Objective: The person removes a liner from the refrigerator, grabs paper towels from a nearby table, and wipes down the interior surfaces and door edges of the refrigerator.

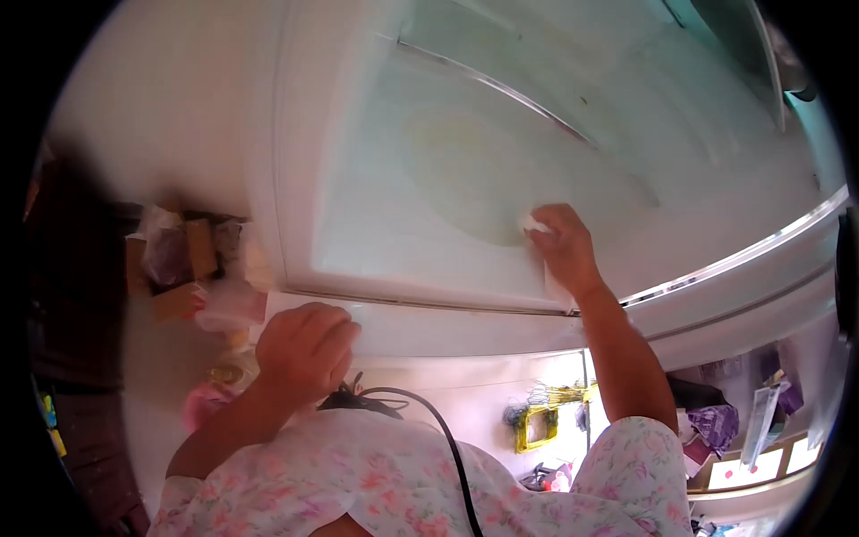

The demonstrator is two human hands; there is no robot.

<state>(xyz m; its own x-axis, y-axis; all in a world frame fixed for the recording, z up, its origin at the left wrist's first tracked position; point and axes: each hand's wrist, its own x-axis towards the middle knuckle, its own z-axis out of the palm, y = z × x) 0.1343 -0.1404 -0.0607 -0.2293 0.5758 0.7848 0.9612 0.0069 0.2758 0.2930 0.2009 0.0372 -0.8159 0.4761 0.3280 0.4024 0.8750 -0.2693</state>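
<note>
My right hand (564, 246) reaches over a white case with a pale greenish inner surface (385, 197). Its fingers pinch a small crumpled white wad (535, 224), perhaps tissue or cloth, against or just above that surface. A faint yellowish round patch (465, 179) shows close to the wad. At the near left corner, my left hand (309, 349) rests against the white front rim (420, 336) with its fingers curled in and nothing visible in them.
A metal strip (501, 85) crosses the inner surface, and a shiny rail (743, 259) edges the right side. Cardboard boxes (201, 251) and plastic bags stand on the floor at left. A black cable (438, 416) hangs over my floral top. A yellow crate (537, 430) lies behind, below.
</note>
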